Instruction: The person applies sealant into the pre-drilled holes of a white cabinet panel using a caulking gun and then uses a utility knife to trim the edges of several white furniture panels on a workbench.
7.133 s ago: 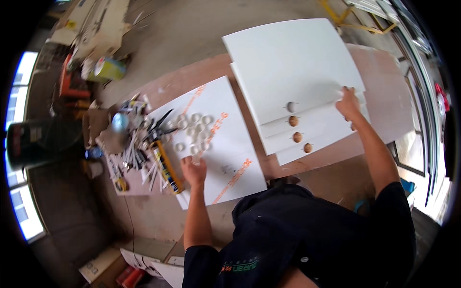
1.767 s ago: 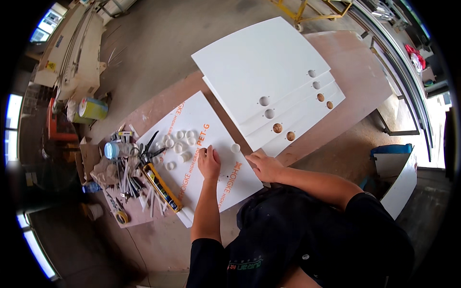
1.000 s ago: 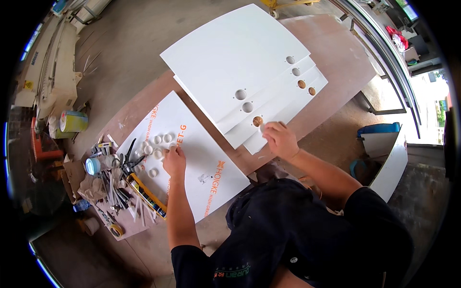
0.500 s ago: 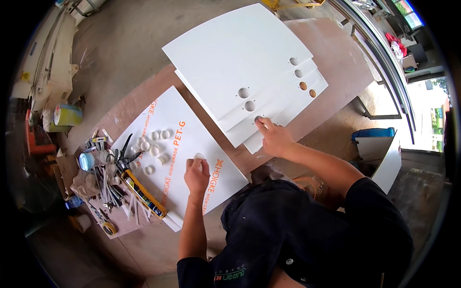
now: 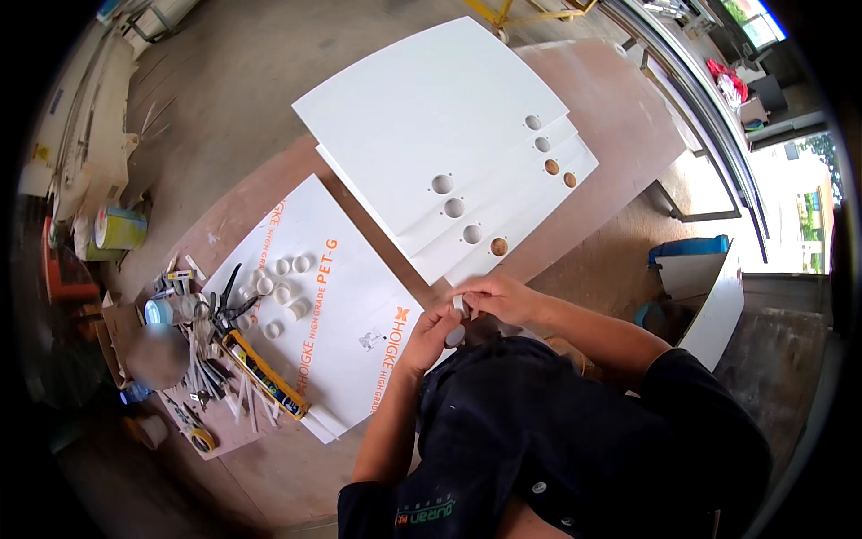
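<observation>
My left hand (image 5: pixel 431 340) is close in front of my body, its fingers closed round a small white round cap (image 5: pixel 455 336). Against it, my right hand (image 5: pixel 494 296) pinches a small pale ring-like piece (image 5: pixel 460 306); the fingers partly hide both pieces. Just beyond my hands lies a stack of white panels (image 5: pixel 422 99) with round holes, some showing brown beneath. To the left, a white sheet (image 5: pixel 346 260) with orange print carries several short white rings (image 5: pixel 283 293) in a cluster.
A yellow caulking gun (image 5: pixel 265 373) lies along the sheet's left edge. Beside it are loose strips, scissors (image 5: pixel 199 436) and a clear jar (image 5: pixel 160 312). A paint can (image 5: pixel 119 229) stands farther left. Metal rails (image 5: pixel 709 135) and a blue bin (image 5: pixel 690 249) are at the right.
My left hand has lifted off the sheet and moved right with a white cap. My right hand has left the panel hole, now showing brown, and come down to meet it.
</observation>
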`<state>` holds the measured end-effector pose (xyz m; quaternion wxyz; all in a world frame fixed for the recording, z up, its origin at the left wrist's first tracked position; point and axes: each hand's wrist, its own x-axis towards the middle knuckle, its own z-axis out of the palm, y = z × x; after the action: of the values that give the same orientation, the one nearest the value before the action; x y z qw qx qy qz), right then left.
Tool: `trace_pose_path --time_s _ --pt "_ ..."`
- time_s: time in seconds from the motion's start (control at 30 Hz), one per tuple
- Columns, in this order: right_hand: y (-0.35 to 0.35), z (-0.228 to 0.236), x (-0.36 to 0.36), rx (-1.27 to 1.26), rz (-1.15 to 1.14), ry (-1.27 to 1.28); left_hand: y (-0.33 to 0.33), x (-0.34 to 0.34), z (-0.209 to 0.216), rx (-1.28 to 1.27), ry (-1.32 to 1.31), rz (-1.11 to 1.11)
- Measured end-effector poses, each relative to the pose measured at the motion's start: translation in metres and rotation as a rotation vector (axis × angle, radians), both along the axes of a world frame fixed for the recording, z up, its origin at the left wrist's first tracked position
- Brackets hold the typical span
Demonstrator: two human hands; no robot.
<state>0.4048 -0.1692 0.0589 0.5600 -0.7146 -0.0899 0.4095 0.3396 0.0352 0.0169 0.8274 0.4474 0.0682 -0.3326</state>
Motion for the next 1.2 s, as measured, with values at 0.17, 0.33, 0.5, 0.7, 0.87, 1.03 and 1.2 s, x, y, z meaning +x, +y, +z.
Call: trace_pose_path --time_s 0.17,0.33,0.5,0.7,0.87,1.03,1.2 --pt "-0.028 0.016 0.008 -0.015 -0.368 0.109 -0.027 0.025 0.007 -0.055 0.114 0.045" --pt "-0.136 -0.020 0.089 -0.665 -0.534 -0.738 -0.053 0.031 0.004 0.242 0.216 0.143" --pt "-0.182 -0.038 0.135 -0.853 -0.213 -1.120 -0.063 0.021 0.000 0.274 0.222 0.140" --pt "-0.185 -0.055 0.138 -1.018 0.044 -1.006 -0.080 0.020 0.006 0.321 0.265 0.249" --pt "-0.147 -0.027 0.128 -1.010 -0.005 -0.577 -0.100 0.030 0.010 0.382 0.240 0.181" --pt "-0.143 -0.022 0.142 -1.101 0.006 -0.474 -0.128 0.044 0.005 0.338 0.215 0.175" --pt "-0.152 -0.015 0.095 -0.557 -0.126 -0.674 -0.142 0.064 0.011 0.198 0.189 0.260"
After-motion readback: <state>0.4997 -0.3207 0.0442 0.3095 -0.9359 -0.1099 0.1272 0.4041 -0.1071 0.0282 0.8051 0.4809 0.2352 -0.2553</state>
